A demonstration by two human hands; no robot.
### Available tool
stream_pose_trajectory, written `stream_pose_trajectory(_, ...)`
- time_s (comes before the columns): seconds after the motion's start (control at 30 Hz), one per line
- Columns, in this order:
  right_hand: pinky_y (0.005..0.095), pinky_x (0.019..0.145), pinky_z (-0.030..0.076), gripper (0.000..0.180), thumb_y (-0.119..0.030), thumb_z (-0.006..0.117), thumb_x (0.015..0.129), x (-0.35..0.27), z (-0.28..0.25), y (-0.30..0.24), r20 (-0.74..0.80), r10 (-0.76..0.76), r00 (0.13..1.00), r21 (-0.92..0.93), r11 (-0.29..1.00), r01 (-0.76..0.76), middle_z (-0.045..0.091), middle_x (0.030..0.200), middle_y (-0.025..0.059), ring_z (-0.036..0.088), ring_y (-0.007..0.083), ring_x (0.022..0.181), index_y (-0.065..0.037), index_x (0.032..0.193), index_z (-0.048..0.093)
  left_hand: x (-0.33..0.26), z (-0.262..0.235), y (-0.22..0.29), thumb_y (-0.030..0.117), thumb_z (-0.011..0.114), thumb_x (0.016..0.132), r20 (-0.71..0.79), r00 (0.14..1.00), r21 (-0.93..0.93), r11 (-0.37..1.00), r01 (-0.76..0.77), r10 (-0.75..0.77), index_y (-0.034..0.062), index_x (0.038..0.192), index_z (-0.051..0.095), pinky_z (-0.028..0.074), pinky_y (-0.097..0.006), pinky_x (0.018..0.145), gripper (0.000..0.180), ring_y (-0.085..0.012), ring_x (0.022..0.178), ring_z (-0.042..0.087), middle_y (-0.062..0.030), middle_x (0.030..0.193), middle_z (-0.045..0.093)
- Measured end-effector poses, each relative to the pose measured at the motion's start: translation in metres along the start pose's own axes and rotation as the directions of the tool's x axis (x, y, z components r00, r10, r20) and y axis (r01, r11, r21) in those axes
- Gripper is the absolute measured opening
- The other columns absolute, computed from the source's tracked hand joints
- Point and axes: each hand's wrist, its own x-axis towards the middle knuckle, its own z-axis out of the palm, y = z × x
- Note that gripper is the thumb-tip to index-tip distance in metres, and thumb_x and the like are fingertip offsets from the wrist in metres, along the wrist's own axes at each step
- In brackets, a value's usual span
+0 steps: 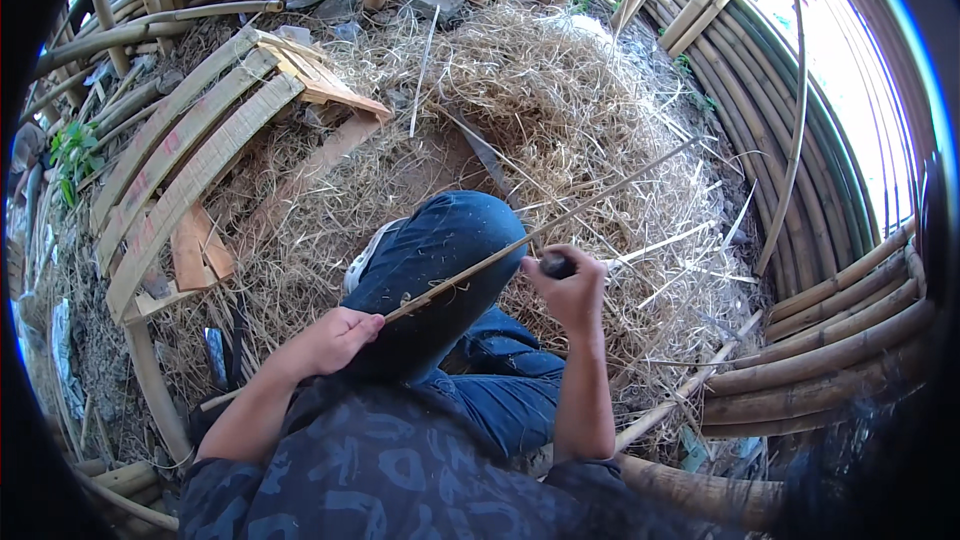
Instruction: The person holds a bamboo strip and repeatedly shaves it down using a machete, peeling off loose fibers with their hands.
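Observation:
My left hand [338, 336] grips the near end of a long thin bamboo strip [590, 202] that runs up and right across my raised knee in blue jeans [440, 250]. My right hand [568, 288] is closed on a dark knife handle [556, 264] held against the strip just past the knee. The blade itself is hidden by my fingers and the strip. The far end of the strip reaches out over a heap of pale bamboo shavings [560, 100].
A wooden pallet [190, 160] lies tilted at the left. Thick bamboo poles [830, 340] are stacked along the right and back. A flat metal blade [485, 155] lies in the shavings beyond my knee. Loose bamboo slivers are scattered at the right.

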Motion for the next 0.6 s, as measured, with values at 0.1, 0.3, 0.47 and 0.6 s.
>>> stream_pose_trajectory(0.1, 0.0207, 0.05, 0.043, 0.022, -0.019, 0.076, 0.078, 0.014, -0.029, 0.002, 0.004, 0.252, 0.968, 0.072, 0.965, -0.252, 0.065, 0.065, 0.0028, 0.058, 0.0077, 0.055, 0.0, 0.081, 0.068, -0.004, -0.01, -0.008, 0.033, 0.041, 0.102, 0.065, 0.997, 0.018, 0.999, 0.05, -0.051, 0.007, 0.068, 0.05, 0.032, -0.023, 0.051, 0.043, -0.0043, 0.056, 0.037, 0.0067, 0.063, 0.042)
stream_pose_trajectory(0.3, 0.0202, 0.044, 0.037, 0.021, -0.019, 0.067, 0.087, 0.032, -0.047, 0.042, 0.018, 0.197, 0.98, 0.441, 0.878, -0.185, 0.058, 0.057, 0.0009, 0.05, 0.0054, 0.047, 0.0, 0.077, 0.064, 0.009, -0.018, -0.017, 0.036, 0.041, 0.102, 0.277, 0.952, -0.275, 0.939, 0.205, -0.127, 0.0103, 0.062, 0.043, 0.027, -0.024, 0.044, 0.048, -0.0061, 0.048, 0.033, 0.0059, 0.057, 0.037)
stream_pose_trajectory(0.47, 0.0215, 0.041, 0.038, 0.024, -0.017, 0.068, 0.086, 0.052, -0.057, 0.033, 0.015, 0.226, 0.974, 0.452, 0.867, -0.208, 0.053, 0.053, 0.0011, 0.048, 0.0073, 0.041, -0.004, 0.07, 0.056, 0.014, -0.023, -0.012, 0.037, 0.038, 0.102, 0.316, 0.94, -0.166, 0.969, 0.186, -0.126, 0.0108, 0.061, 0.04, 0.025, -0.024, 0.042, 0.049, -0.0068, 0.043, 0.03, 0.006, 0.051, 0.033)
stream_pose_trajectory(0.6, 0.0228, 0.04, 0.039, 0.021, -0.002, 0.068, 0.074, 0.069, -0.074, 0.03, 0.141, 0.322, 0.936, 0.558, 0.755, -0.344, 0.051, 0.054, 0.0001, 0.048, 0.0096, 0.041, -0.007, 0.083, 0.05, 0.018, -0.024, -0.017, 0.037, 0.038, 0.102, 0.353, 0.927, -0.219, 0.953, 0.211, -0.125, 0.0114, 0.061, 0.039, 0.025, -0.024, 0.041, 0.048, -0.0066, 0.043, 0.03, 0.0061, 0.052, 0.033)
